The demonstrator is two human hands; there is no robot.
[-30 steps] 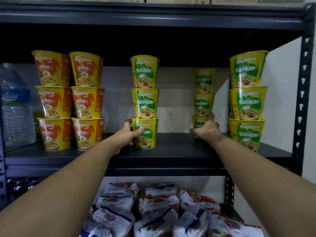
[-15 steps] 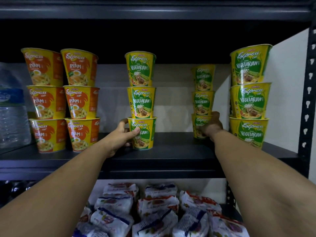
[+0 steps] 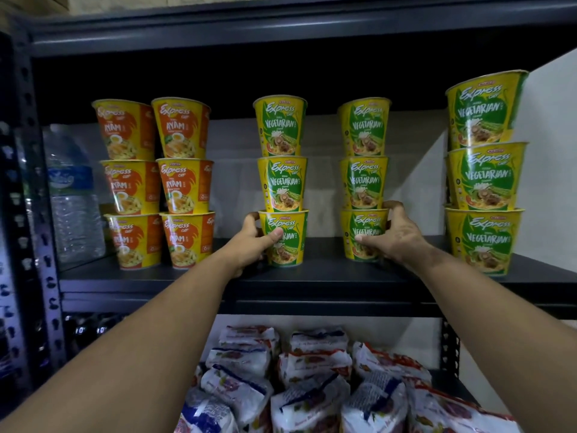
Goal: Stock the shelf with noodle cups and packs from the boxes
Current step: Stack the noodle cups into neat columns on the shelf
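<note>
On the dark shelf board (image 3: 312, 273) stand stacks of noodle cups, three high. My left hand (image 3: 249, 245) grips the bottom cup of the middle green Vegetarian stack (image 3: 287, 242), thumb across its front. My right hand (image 3: 393, 232) grips the bottom cup of the second green stack (image 3: 362, 232) from its right side. A third green stack (image 3: 484, 239) stands at the far right, close to the front edge. Two orange Ayam stacks (image 3: 187, 239) stand at the left. Noodle packs (image 3: 296, 385) lie piled on the shelf below.
A large water bottle (image 3: 71, 201) stands at the far left of the shelf. Perforated metal uprights (image 3: 28, 214) frame the left side, and another upright (image 3: 449, 348) shows low on the right. Another shelf board (image 3: 281, 29) runs overhead. A pale wall closes the right side.
The second green stack has come forward from the back of the shelf, with my right hand on its bottom cup. My left hand stays on the middle stack. The camera has shifted right.
</note>
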